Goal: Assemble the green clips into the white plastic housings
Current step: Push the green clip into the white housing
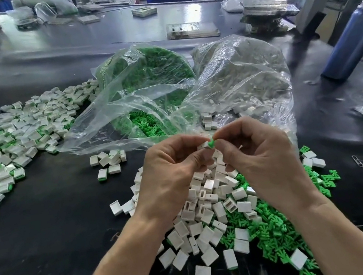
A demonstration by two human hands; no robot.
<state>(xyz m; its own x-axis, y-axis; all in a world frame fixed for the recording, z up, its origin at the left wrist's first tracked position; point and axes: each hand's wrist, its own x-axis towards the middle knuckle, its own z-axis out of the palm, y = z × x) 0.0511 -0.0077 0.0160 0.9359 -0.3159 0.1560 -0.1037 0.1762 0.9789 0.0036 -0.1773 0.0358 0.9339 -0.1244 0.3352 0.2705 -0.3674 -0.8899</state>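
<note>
My left hand point(172, 173) pinches a small white housing point(204, 145) at its fingertips. My right hand point(261, 154) pinches a green clip point(211, 143) whose end meets the housing's opening. Both hands are raised above a pile of loose white housings point(204, 215) in the middle of the black table. Loose green clips point(273, 235) lie in a heap to the right of that pile, partly under my right forearm.
A clear bag of green clips point(153, 79) and a clear bag of white housings point(242, 73) stand behind my hands. Housings with green showing point(7, 143) spread over the left. A blue bottle point(352, 39) stands far right, and paper clips point(362, 162) lie near it.
</note>
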